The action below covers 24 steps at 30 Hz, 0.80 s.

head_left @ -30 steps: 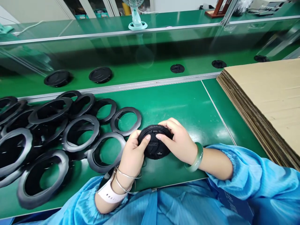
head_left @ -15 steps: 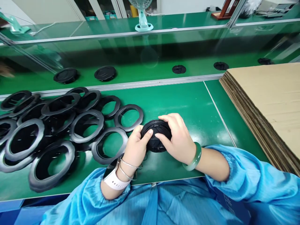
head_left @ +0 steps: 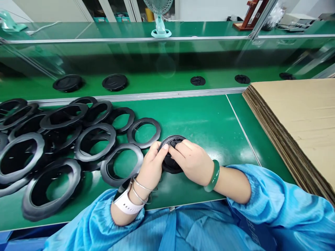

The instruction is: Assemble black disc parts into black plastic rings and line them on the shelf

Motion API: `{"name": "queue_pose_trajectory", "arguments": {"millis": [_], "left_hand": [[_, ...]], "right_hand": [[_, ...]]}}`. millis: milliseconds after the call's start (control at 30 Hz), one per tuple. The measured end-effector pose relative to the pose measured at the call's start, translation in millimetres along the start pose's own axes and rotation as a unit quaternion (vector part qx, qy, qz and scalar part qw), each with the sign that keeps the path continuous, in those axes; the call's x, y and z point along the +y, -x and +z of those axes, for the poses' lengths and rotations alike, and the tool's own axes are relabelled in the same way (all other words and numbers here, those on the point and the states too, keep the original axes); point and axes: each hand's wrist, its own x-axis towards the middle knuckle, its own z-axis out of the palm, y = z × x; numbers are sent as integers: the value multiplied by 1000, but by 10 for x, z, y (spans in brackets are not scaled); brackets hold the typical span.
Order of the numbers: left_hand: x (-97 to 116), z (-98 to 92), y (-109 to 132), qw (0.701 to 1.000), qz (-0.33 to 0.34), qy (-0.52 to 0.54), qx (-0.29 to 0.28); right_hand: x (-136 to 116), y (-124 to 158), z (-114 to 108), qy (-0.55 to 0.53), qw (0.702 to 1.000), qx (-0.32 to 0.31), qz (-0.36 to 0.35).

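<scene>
A round black plastic cap (head_left: 170, 143) rests on the green mat near the table's front edge, held between both hands. My left hand (head_left: 150, 167) grips its left rim, thumb pressed on top. My right hand (head_left: 192, 160) covers its right half, fingers curled and pressing on the cap's face. Most of the cap is hidden under the fingers. A heap of black scalloped rings (head_left: 60, 139) lies just left of my hands.
A stack of flat cardboard sheets (head_left: 300, 118) fills the right side. Beyond a metal rail (head_left: 157, 94), a conveyor carries several black caps (head_left: 114, 82). A small fan (head_left: 160, 21) stands on the far shelf. The green mat (head_left: 209, 122) lies in front.
My right hand has slid further over the cap and now presses down on its face. My left thumb stays on the rim. The view has shifted slightly.
</scene>
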Motion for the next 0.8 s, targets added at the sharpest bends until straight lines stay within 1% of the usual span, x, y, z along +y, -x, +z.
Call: {"name": "queue_pose_trajectory", "arguments": {"millis": [167,333,533,600,667,733,767,800], "left_hand": [[-3,-9,13,1000,4,-8,-13],[5,-3,15,999,12,-34,-16],[29,-12,25,998,20,-63,-24],[41,-16,31,998,21,-61,-22],[54,-16,34,999,18,-48,-18],[64,-13,33,999,5,-32,-15],[66,-10,32,1000,-5,-25,-14],[66,-7,29,1000,-13,-17,-15]], "right_hand": [[-43,36,-14,34,999,6,-19],[-56,30,5,37,999,-3,-17],[-24,-8,-23,9,1000,-13,-15],[12,-9,-67,-15,1000,10,-6],[71,-5,-110,-77,993,73,45],[152,1,-124,-153,968,141,142],[195,1,-115,-190,950,152,195],[235,1,-95,-224,934,141,240]]}}
